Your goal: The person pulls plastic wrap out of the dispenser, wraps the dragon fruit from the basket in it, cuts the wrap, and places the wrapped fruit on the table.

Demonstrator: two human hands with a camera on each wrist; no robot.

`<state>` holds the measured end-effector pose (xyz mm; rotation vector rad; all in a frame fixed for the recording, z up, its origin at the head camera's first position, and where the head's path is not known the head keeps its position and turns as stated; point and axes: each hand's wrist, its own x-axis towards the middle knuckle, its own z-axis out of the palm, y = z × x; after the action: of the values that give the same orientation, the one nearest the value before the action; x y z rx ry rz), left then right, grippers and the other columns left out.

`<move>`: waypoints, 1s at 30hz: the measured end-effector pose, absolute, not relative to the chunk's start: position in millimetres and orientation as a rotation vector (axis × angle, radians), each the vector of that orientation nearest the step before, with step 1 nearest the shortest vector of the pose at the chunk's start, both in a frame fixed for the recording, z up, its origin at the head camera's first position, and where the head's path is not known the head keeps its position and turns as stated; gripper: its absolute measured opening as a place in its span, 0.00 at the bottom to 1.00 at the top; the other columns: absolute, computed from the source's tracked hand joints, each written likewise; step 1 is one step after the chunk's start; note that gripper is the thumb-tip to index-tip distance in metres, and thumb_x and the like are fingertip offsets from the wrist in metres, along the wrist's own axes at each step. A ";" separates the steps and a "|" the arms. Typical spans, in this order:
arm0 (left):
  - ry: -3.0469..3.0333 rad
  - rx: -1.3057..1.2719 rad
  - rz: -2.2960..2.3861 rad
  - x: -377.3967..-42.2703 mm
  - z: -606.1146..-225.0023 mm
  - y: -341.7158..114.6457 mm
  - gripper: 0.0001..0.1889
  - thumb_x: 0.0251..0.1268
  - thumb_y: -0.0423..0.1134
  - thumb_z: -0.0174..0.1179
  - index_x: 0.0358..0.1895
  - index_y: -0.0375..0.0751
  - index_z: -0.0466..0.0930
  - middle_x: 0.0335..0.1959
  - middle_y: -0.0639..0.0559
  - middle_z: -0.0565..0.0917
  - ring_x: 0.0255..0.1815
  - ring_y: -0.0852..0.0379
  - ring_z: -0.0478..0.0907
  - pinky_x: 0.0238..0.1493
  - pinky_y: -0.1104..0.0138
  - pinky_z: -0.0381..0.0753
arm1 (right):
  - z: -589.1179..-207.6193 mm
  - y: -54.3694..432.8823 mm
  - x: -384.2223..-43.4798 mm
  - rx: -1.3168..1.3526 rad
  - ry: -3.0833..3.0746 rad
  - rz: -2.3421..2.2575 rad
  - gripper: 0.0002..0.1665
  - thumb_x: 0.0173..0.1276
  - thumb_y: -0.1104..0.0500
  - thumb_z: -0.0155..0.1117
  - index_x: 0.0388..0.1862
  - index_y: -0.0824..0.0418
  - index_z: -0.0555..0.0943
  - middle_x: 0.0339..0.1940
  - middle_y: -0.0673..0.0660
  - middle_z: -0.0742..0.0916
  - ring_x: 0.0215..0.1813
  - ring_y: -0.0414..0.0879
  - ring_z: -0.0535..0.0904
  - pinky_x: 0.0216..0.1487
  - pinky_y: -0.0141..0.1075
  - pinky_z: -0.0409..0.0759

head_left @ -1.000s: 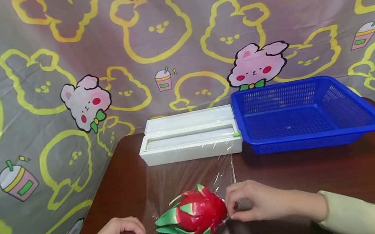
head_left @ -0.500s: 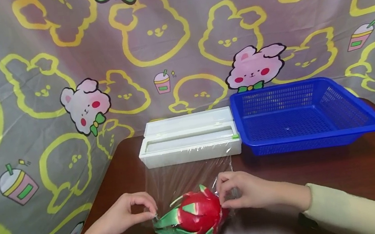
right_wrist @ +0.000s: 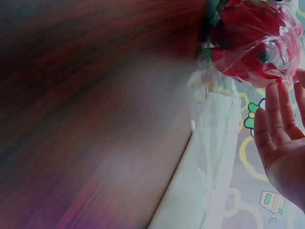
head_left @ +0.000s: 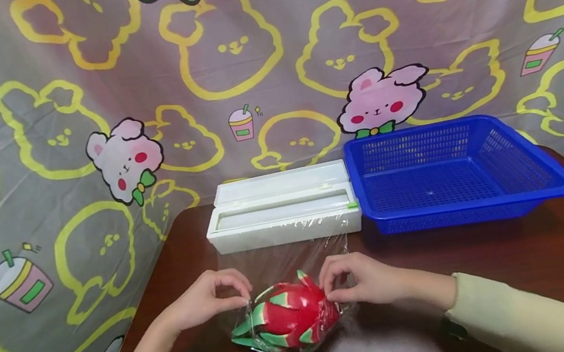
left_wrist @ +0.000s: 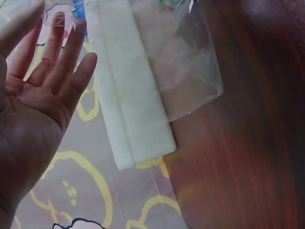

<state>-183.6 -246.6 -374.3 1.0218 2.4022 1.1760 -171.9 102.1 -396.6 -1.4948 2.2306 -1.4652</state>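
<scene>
A red dragon fruit (head_left: 293, 313) with green-tipped scales lies in clear plastic wrap (head_left: 266, 256) that runs back to a white dispenser box (head_left: 284, 233). At the fruit's upper left, my left hand (head_left: 209, 297) pinches one corner of the wrap between thumb and fingers. On the other side my right hand (head_left: 361, 278) pinches the wrap close against the fruit's right end. In the right wrist view the film clings in creases over the dragon fruit (right_wrist: 257, 40), beside the fingertips. The left wrist view has the film (left_wrist: 190, 81) spread past the left hand (left_wrist: 43, 90).
The dispenser's lid (head_left: 280, 183) stands raised at the back, with a small green slider (head_left: 353, 205) at its right end. A blue plastic basket (head_left: 449, 212) stands beside it at the back right. Behind the brown table (head_left: 489, 267) hangs a patterned curtain (head_left: 264, 52).
Both hands have moved away from the front edge, up and over the fruit, drawing the near edge of the wrap onto it. My left hand has also come right, closer to the fruit.
</scene>
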 end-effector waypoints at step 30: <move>2.346 0.824 1.176 -201.8 -393.1 -228.7 0.02 0.62 0.36 0.67 0.37 0.44 0.85 0.33 0.54 0.86 0.35 0.53 0.80 0.41 0.62 0.82 | -410.5 97.7 -190.3 -1.200 2.149 -1.529 0.04 0.63 0.65 0.68 0.30 0.64 0.81 0.31 0.46 0.83 0.37 0.39 0.79 0.40 0.36 0.80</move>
<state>-201.8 -228.7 -393.1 0.8241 2.3459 1.1758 -190.3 97.7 -410.5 -1.2001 2.1492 -1.5292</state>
